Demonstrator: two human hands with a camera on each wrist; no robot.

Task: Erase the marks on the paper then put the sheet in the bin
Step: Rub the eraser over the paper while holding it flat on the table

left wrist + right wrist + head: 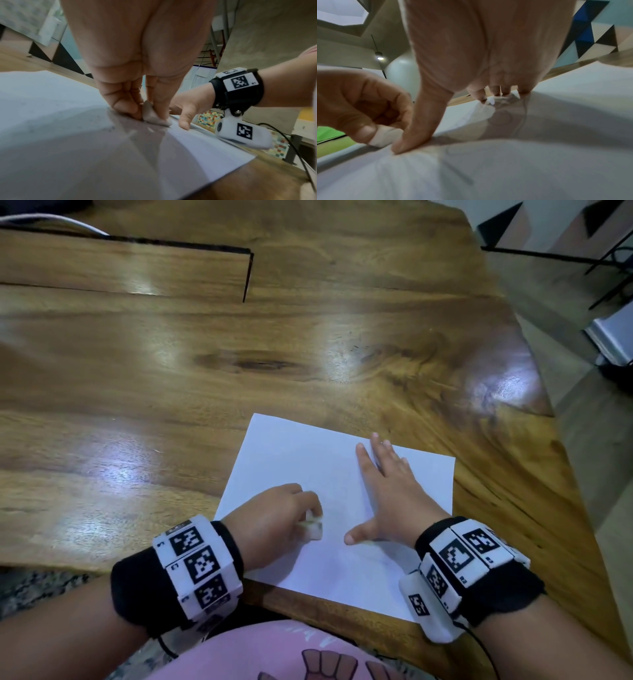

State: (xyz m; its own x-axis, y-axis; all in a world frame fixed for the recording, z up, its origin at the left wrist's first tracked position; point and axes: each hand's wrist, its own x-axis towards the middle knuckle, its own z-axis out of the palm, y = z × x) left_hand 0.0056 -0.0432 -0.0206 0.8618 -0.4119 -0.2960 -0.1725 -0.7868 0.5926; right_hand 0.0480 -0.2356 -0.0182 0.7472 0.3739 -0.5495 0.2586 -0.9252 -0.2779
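Both hands on paper point(308, 474): left hand point(274, 515) pinches eraser point(313, 527); right hand point(394, 491) flat, fingers spread.

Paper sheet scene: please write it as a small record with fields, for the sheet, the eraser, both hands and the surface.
sheet: white paper lying flat on the table, near the front edge
eraser: small pale eraser, pressed against the sheet
left hand: left hand pinches the eraser
right hand: right hand lies flat, fingers spread, pressing the sheet
marks: faint pencil lines near the right fingers
surface: wooden table
bin: not in view
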